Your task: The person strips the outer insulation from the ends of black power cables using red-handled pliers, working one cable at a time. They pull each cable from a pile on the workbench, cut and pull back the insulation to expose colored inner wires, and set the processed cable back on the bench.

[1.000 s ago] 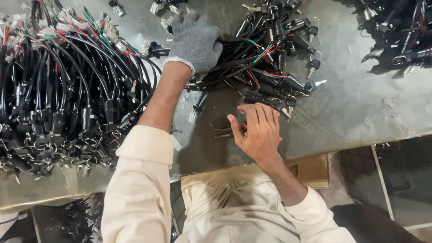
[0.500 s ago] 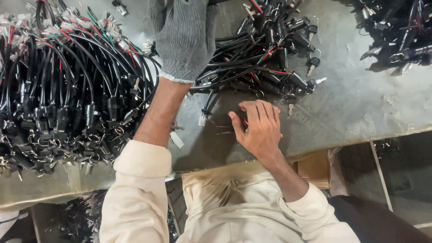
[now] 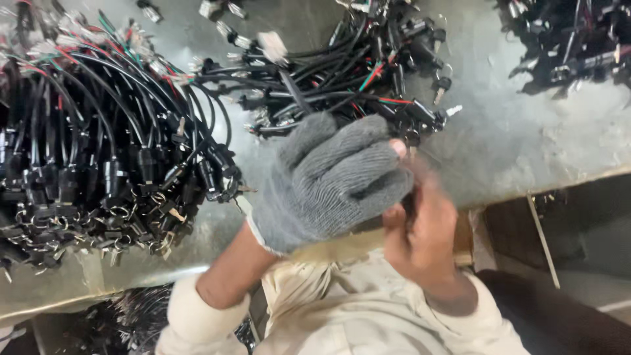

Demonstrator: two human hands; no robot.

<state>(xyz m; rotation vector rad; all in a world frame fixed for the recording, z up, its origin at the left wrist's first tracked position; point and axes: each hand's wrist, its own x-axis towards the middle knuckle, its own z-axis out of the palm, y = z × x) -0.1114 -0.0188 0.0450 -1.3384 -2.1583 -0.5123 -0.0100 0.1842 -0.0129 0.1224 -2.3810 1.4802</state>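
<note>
1. You are bringing both hands together over the near edge of the bench (image 3: 526, 151). The left hand (image 3: 328, 181), in a grey knit glove, is curling over the bare right hand (image 3: 424, 230).
2. Grip state: the gloved fingers are bent and closing over something small and dark between the two hands; motion blur is hiding it, so I cannot tell what is being held or how firmly. The right hand's fingers are blurred too; I cannot tell whether they are clenched.
3. Nearest work: the loose wire bundle (image 3: 342, 85) is lying just beyond the glove, black leads with red and green strands, ending in dark plugs and small keys (image 3: 442, 85).
4. A larger pile of wires (image 3: 98, 164) is sitting to your left, well apart from the hands.
5. Handling judgement: these leads are looking light and limp, and likely to snag on neighbours. The sleeved cable is probably slick under knit fabric.
6. Judgement on hold point: the rigid plug body is offering the surest purchase; thin coloured strands and connector ends look easiest to damage.
</note>
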